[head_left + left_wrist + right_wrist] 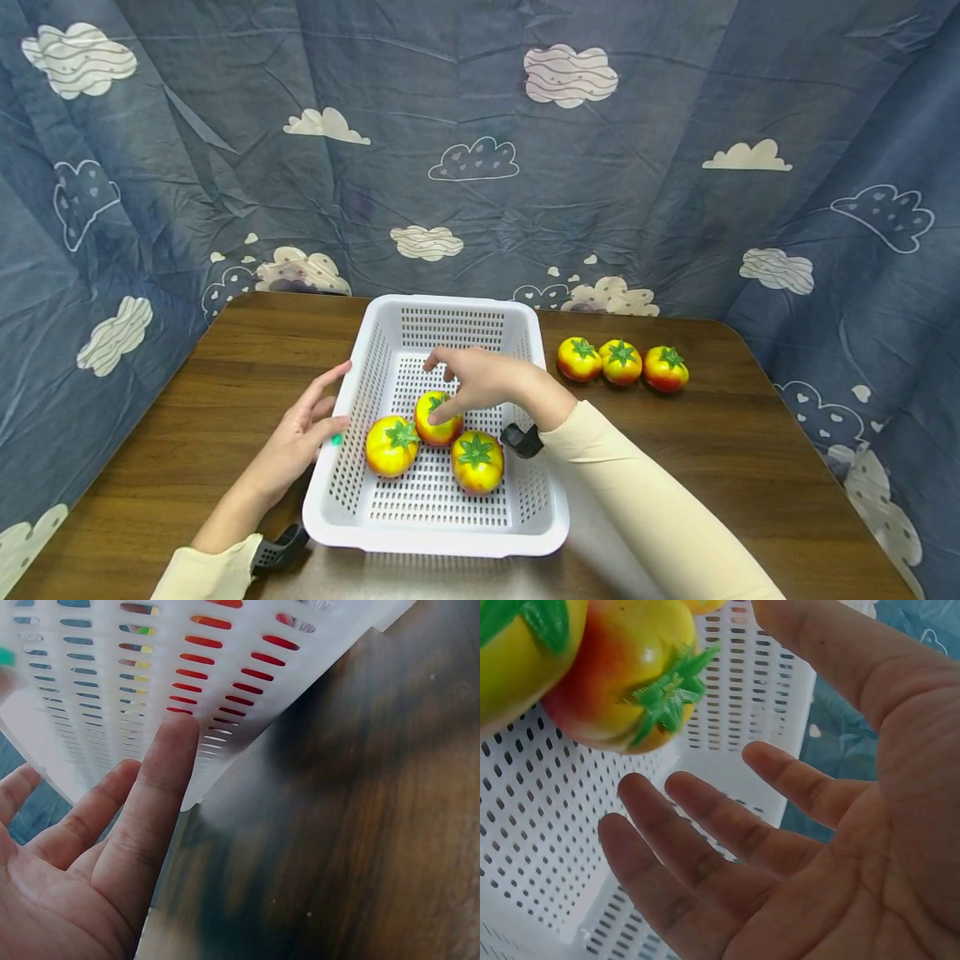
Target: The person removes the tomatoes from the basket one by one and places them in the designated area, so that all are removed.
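Observation:
A white perforated plastic basket [435, 542] stands on the table with three yellow-red tomatoes inside: one at left [390, 450], one at right [478, 467] and one behind them [435, 429]. My right hand [480, 379] hovers inside the basket over the rear tomato, thumb and fingers spread and holding nothing. In the right wrist view its palm faces a tomato [641, 675] with a green leafy top. My left hand [300, 433] rests against the basket's left side, its thumb at the rim near a green mark. The left wrist view shows its fingers [154, 795] extended along the slotted wall.
To the right of the basket, three more tomatoes stand in a row on the brown wooden table [712, 467]: left [579, 360], middle [621, 363] and right [666, 370]. Behind the table hangs a blue curtain [480, 208] with cloud prints.

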Available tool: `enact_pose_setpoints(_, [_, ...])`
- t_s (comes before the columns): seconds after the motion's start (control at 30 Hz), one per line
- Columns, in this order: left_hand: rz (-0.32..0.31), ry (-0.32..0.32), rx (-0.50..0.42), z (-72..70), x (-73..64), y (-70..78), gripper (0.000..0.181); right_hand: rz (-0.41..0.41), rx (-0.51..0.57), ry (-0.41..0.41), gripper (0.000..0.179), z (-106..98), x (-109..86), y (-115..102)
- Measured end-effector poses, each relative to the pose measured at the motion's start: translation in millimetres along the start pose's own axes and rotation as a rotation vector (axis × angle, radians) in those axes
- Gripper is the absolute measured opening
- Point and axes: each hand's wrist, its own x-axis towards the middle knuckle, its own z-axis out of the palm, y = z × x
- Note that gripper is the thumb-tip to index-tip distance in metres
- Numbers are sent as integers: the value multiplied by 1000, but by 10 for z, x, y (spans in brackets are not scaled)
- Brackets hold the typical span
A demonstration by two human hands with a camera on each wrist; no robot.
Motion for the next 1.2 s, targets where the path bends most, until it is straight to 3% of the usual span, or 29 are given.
enact_pose_setpoints(0.33, [-1, 3, 5, -2, 1, -1, 66, 37, -61, -35, 68, 102, 62, 4])
enact_pose_setpoints(1.2, [-1, 1, -4, -5, -1, -6, 66, 102, -2, -75, 60, 188, 100, 49])
